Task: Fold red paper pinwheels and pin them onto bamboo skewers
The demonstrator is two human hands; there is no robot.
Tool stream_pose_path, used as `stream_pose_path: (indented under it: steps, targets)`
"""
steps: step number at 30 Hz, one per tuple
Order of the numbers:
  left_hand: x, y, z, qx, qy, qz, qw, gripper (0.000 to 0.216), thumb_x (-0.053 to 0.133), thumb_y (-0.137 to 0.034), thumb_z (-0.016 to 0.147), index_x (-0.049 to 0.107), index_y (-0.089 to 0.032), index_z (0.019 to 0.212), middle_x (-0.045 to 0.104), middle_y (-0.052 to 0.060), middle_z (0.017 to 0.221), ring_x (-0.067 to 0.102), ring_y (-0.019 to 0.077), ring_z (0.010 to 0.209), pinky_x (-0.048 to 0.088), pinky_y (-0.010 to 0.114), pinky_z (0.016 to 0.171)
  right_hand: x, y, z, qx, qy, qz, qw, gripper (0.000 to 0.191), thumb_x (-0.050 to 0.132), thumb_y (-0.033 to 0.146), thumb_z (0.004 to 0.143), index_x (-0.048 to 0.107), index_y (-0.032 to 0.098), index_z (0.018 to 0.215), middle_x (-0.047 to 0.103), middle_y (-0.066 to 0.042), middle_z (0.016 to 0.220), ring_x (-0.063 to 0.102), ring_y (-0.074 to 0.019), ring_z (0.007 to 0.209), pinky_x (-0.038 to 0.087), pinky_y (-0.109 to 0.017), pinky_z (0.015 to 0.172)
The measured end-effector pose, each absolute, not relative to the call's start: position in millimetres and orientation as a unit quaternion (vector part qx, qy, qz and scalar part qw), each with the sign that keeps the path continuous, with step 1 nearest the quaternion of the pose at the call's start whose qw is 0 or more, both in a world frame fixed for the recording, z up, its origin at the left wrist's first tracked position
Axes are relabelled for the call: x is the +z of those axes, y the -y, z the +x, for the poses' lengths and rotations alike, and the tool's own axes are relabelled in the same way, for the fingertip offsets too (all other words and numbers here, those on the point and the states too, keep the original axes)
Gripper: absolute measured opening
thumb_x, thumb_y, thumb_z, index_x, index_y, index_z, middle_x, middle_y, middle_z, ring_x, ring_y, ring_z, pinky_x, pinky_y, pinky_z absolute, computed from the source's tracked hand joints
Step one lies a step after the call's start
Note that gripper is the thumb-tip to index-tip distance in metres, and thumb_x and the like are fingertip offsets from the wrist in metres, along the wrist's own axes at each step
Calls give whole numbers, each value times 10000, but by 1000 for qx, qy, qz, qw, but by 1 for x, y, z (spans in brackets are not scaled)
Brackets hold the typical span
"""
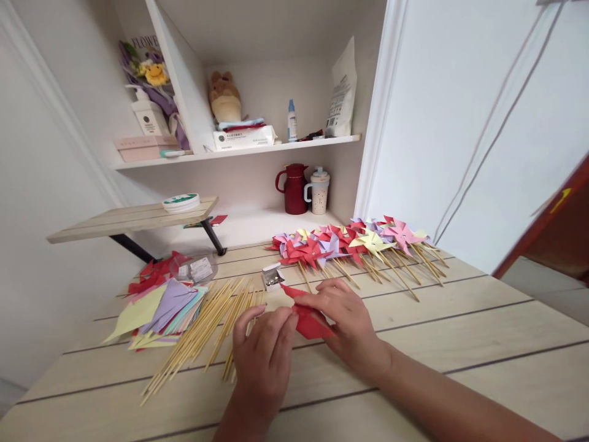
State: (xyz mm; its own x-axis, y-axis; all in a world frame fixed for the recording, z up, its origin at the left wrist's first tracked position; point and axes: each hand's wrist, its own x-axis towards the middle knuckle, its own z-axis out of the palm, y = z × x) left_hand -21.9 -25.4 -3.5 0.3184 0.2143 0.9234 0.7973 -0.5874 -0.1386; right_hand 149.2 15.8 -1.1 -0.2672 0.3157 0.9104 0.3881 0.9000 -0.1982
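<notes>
A red paper pinwheel piece, partly folded, is held up over the table between my two hands. My right hand grips it from the right, with fingers over its upper part and the thumb side at its lower edge. The fingers of my left hand are closed in a pinch against its left edge; anything small between those fingertips is hidden. Just beyond the paper, a small open white box holds shiny metal bits. Thin wooden sticks lie in a loose bunch beside my left hand.
Finished pinwheels on sticks are piled at the back right. A stack of coloured paper sheets lies left, near red paper pieces and a clear plastic container. A small raised shelf stands behind them; a red jug is at the back.
</notes>
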Motion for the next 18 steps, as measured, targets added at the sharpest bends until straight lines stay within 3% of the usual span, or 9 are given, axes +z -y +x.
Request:
stream_pose_path:
  steps: [10,18]
  targets:
    - [-3,26,-19,-475,345,-749,307,167,566,-35,941,687,-109,1029,763,63,922,698,121,831,385,372,966,1,-16,153,-38,822,-222,523,121,601,129,908,616,192,1011,703,-12,778,528,-163,667,412,-355,728]
    - [-6,28,-20,-467,367,-745,305,205,599,-32,907,680,-119,1075,758,79,975,704,155,864,359,414,997,4,-16,154,-97,819,-207,527,158,589,89,902,611,171,1036,684,-22,766,523,-157,661,432,-359,773]
